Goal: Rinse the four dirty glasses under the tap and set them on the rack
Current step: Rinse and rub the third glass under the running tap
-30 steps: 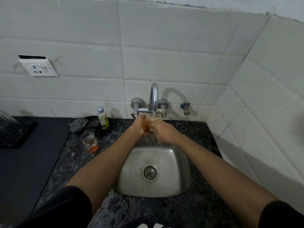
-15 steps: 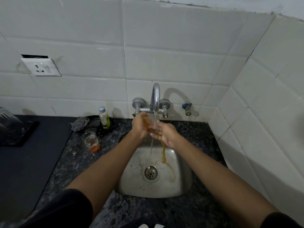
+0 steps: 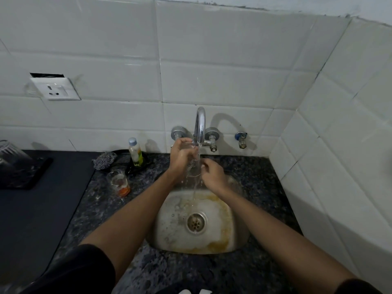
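Observation:
My left hand (image 3: pixel 180 155) grips a clear glass (image 3: pixel 193 166) upright under the running tap (image 3: pixel 200 126), and water streams through it into the steel sink (image 3: pixel 231 236). Just right of the glass is my right hand (image 3: pixel 212 172), its curled fingertips touching the glass's lower side. Orange-brown residue lies around the sink's bottom. A second glass (image 3: pixel 119 182) with orange dregs stands on the granite counter (image 3: pixel 101 204) left of the sink. At the far left edge, clear glassware (image 3: pixel 9 153) sits on a dark rack (image 3: pixel 23 172).
A small bottle (image 3: pixel 135 151), a steel scrubber (image 3: pixel 105 160) and a dark dish stand behind the dirty glass. A wall socket (image 3: pixel 55 89) is at the upper left. A spare valve (image 3: pixel 241 140) sticks out right of the tap. Tiled walls close in behind and to the right.
The glass emptied its brown liquid into the sink and now holds clear running water. My left hand lifted it closer to the spout; my right hand slid lower along its side.

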A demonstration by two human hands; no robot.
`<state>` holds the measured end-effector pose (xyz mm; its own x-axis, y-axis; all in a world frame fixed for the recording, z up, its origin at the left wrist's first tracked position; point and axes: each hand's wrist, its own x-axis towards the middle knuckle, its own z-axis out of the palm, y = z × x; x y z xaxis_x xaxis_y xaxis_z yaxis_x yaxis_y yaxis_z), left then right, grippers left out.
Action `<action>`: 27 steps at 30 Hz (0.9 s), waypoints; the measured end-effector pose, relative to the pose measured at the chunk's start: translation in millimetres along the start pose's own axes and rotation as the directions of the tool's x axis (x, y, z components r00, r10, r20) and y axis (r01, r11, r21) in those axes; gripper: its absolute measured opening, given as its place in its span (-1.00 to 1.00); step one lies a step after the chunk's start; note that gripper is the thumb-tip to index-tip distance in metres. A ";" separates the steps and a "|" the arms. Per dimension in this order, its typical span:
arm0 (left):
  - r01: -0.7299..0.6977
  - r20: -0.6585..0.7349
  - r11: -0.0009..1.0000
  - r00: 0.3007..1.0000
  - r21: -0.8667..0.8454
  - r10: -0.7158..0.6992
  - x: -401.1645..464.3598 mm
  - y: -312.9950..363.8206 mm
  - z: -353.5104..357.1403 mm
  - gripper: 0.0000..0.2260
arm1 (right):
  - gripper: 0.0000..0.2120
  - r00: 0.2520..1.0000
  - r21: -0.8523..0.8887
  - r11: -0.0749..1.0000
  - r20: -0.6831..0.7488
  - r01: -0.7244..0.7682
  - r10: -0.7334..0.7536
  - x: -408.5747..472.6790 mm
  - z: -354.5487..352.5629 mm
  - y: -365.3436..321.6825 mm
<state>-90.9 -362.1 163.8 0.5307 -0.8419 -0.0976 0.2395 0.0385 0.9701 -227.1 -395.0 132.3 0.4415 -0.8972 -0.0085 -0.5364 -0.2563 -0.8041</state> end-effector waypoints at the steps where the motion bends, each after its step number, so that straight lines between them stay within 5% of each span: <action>1: -0.016 0.014 1.000 1.000 0.017 0.016 -1.7 2.4 0.3 -0.55 | -0.69 0.996 -0.048 0.995 -0.001 0.086 -0.086 -2.5 1.7 1.9; 7: 0.133 0.018 0.968 0.991 -0.211 -0.132 5.2 4.4 -2.4 -0.68 | -0.47 0.924 -0.127 0.915 0.029 0.382 -0.381 -16.4 -0.1 16.2; 10: 0.286 0.198 0.913 0.952 -0.292 -0.235 4.4 3.2 -3.2 -0.84 | -0.33 0.862 -0.222 0.836 0.054 0.502 -0.504 -20.8 -3.0 16.6; 14: 0.373 0.184 0.905 0.922 -0.202 -0.339 9.6 -3.7 1.4 -0.64 | -0.38 0.722 -0.355 0.671 0.020 0.651 -0.691 -15.8 -1.8 14.8; 18: 0.384 0.101 0.907 0.923 -0.173 -0.371 23.6 -14.8 -4.0 -0.47 | -0.38 0.802 -0.189 0.792 -0.042 0.580 -0.596 -15.6 1.1 9.4; 23: 0.392 0.162 0.888 0.918 -0.238 -0.362 12.2 -12.0 -5.8 -0.61 | -0.48 0.925 0.154 0.916 -0.149 0.371 -0.349 -8.0 -0.8 -4.6; 25: 0.419 0.184 0.876 0.905 -0.238 -0.383 12.3 -11.0 -3.8 -0.54 | -0.51 0.917 0.114 0.917 -0.175 0.381 -0.359 -5.0 -3.6 -6.7; 27: 0.491 0.220 0.857 0.863 -0.158 -0.454 15.2 -3.6 -1.6 -0.56 | -0.50 0.818 -0.140 0.824 -0.107 0.550 -0.565 -4.7 -7.2 -1.9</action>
<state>-82.4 -374.1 158.5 0.1702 -0.8628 -0.4759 0.5945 -0.2953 0.7479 -233.3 -392.8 138.2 0.5870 -0.6282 0.5107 -0.2997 -0.7546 -0.5837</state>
